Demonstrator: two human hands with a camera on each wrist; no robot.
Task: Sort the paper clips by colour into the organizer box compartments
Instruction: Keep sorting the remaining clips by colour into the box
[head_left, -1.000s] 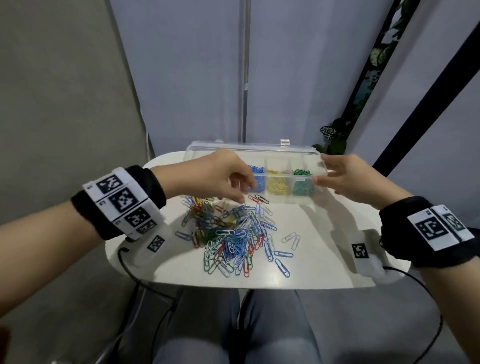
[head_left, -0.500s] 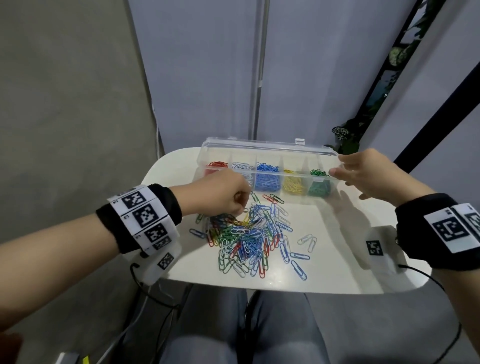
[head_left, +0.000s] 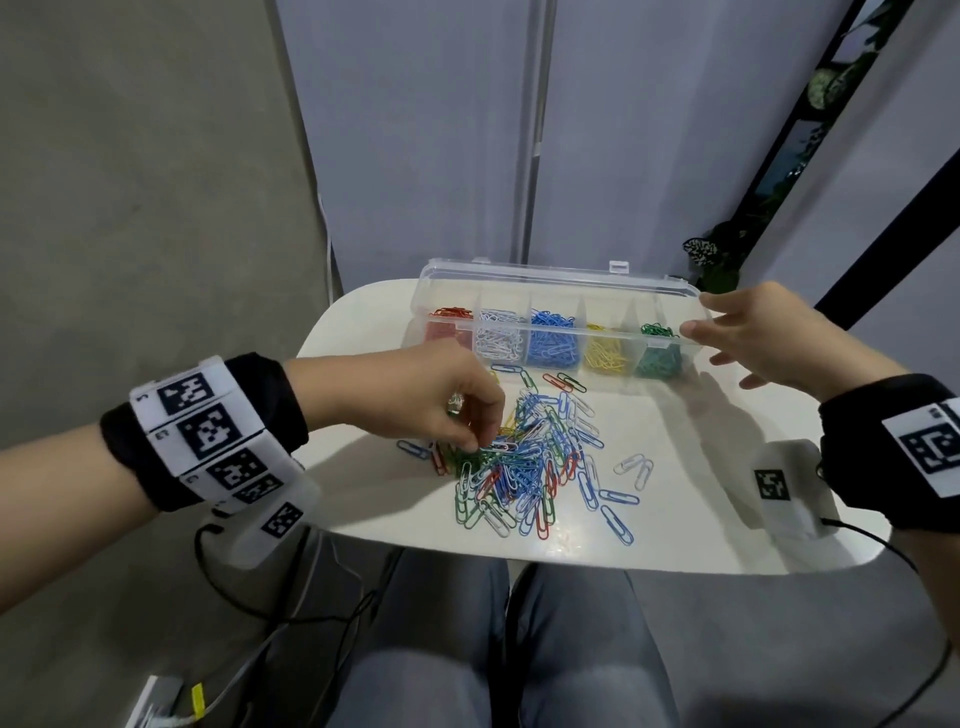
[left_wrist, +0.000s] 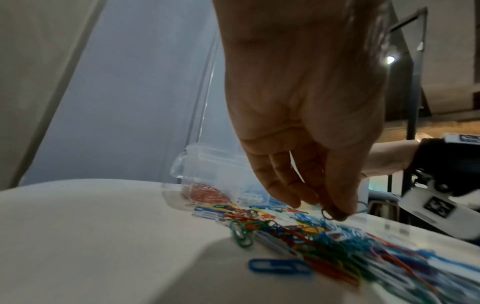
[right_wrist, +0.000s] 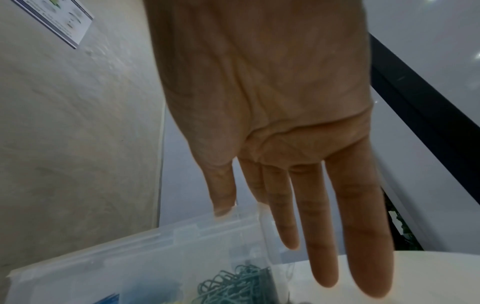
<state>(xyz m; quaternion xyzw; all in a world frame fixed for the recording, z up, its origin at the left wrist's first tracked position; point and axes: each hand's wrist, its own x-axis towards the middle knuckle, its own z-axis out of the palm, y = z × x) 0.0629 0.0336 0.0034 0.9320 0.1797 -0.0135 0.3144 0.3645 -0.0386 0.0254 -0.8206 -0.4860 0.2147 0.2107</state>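
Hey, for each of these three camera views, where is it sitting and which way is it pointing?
Head: looks down at table, organizer box, both forearms, lap.
Left wrist: looks along left hand, fingertips in clip pile.
Right wrist: looks along right hand, fingers straight at the box's green end.
Shared: all three show the box.

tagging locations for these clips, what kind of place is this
Probably an indoor recording booth or studio corner: a small white table over the person's lap, plain grey partition panels close behind, a potted plant beside them.
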